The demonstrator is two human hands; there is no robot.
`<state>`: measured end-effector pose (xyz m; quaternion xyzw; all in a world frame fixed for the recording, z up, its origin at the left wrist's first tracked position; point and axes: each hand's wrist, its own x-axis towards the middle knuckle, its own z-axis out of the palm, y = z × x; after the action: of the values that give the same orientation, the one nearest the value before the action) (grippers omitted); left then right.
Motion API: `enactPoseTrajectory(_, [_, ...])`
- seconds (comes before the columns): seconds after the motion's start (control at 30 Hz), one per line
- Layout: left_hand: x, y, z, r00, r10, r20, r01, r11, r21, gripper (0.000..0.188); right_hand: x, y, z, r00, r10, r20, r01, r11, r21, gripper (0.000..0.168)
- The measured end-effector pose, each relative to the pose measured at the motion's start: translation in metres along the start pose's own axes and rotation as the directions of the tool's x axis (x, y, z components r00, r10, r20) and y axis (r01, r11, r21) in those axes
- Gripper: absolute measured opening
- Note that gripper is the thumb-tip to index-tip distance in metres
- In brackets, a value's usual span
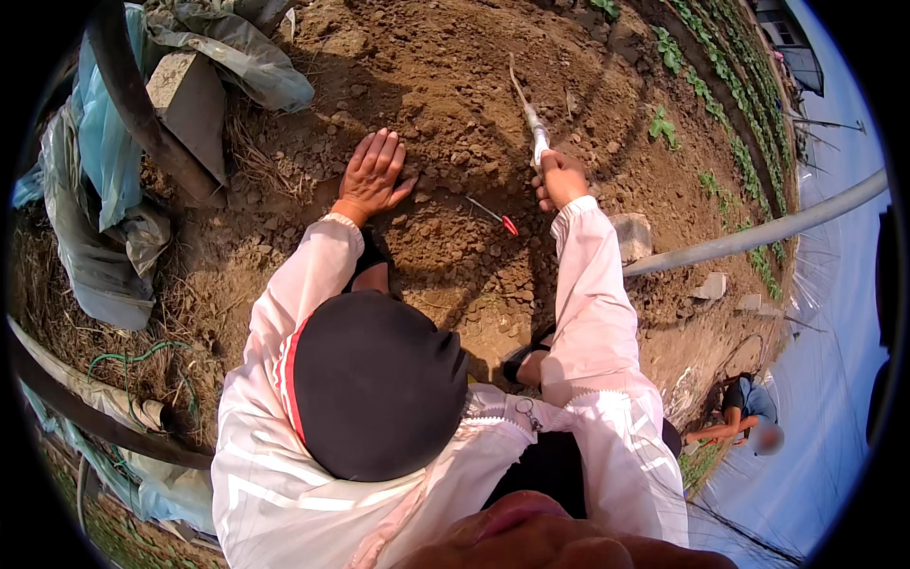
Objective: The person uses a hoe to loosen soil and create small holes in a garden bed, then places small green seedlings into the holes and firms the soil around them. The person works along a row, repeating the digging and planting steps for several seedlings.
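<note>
My left hand lies palm down on loose brown soil, its fingers near together and the thumb apart. To its right, my right hand is closed around the white-wrapped end of a thin tool; the tool's narrow, bent tip points away from me over the soil. Exactly what kind of tool it is cannot be told. Between my hands, a small thin tool with a red handle lies on the ground, touched by neither hand.
A concrete block, plastic sheeting and a curved dark pole are at the left. A grey pipe slants across the right, beside a smaller block. Green plant rows lie beyond. Another person bends down at the far right.
</note>
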<state>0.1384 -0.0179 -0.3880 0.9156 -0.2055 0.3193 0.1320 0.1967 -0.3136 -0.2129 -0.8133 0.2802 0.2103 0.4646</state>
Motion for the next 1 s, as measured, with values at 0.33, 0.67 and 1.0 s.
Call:
enactPoseTrajectory(0.33, [0.0,-0.003,0.001,1.0,0.0,-0.003,0.0,1.0,0.017,0.067,-0.214,0.126,-0.014,0.915,-0.379,-0.139,0.372,0.925,-0.074,0.038])
enactPoseTrajectory(0.67, [-0.004,-0.004,0.004,1.0,0.004,0.001,-0.004,0.999,0.047,0.069,0.037,-0.042,0.029,0.974,-0.227,-0.004,0.227,0.974,0.016,0.034])
enactPoseTrajectory(1.0, [-0.008,-0.004,-0.004,0.999,-0.01,0.039,0.01,1.0,0.007,0.068,0.05,-0.036,0.052,0.986,-0.159,0.05,0.162,0.983,-0.082,0.031])
